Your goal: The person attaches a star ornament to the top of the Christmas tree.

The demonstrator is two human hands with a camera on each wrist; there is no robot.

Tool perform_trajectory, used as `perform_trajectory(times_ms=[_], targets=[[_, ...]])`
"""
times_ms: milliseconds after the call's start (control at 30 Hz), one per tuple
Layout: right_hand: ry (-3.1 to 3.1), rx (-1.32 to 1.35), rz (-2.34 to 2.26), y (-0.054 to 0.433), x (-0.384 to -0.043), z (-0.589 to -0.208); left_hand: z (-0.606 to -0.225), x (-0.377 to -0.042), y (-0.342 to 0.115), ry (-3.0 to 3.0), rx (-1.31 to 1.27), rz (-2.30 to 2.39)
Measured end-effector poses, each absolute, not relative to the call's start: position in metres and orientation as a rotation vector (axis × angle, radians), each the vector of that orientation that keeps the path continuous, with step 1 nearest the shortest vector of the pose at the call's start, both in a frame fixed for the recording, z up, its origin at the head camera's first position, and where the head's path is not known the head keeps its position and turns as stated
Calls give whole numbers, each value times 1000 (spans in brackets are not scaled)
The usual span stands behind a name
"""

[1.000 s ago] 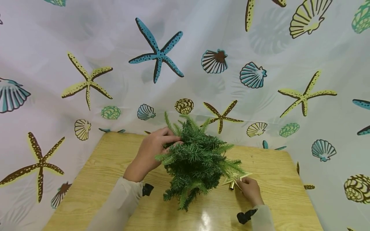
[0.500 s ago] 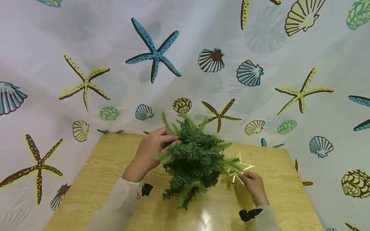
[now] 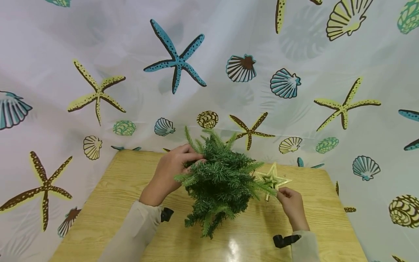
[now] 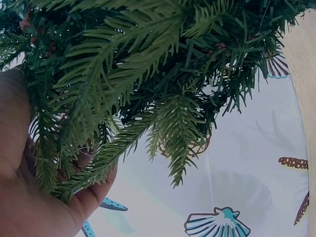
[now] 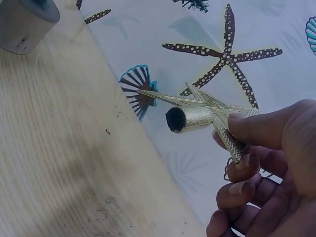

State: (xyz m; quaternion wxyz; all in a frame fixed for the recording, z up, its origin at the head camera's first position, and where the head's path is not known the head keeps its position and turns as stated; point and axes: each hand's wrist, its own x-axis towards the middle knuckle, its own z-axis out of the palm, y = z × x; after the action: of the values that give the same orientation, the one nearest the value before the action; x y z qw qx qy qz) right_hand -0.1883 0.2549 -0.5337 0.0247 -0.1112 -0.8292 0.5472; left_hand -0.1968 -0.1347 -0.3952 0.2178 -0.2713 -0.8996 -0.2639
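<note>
A small artificial Christmas tree stands on the table, dark green with lighter sprigs. My left hand grips its upper left side; in the left wrist view, fingers and thumb curl around the sprigs, with some fingertips hidden by needles. To the right of the tree, my right hand pinches a gold star tree topper by one lower point, thumb against forefinger. The star is raised above the table, partly behind the tree's right sprigs. Its hollow socket faces left in the right wrist view.
The wooden table meets a white curtain printed with starfish and shells at the back and sides. A grey cylindrical block stands on the table in the right wrist view. Small dark bits lie on the wood.
The gold star has risen and turned from lying nearly flat to facing the head camera, as my right hand moved slightly up and right. My left hand has stayed on the tree.
</note>
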Motion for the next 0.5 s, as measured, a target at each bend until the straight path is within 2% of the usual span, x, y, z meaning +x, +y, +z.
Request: perform_trajectory(times_ms=[500], targets=[[-2550,-300,1624,252,-191,-506,-396,-197,-135,-2499,-737,-725]])
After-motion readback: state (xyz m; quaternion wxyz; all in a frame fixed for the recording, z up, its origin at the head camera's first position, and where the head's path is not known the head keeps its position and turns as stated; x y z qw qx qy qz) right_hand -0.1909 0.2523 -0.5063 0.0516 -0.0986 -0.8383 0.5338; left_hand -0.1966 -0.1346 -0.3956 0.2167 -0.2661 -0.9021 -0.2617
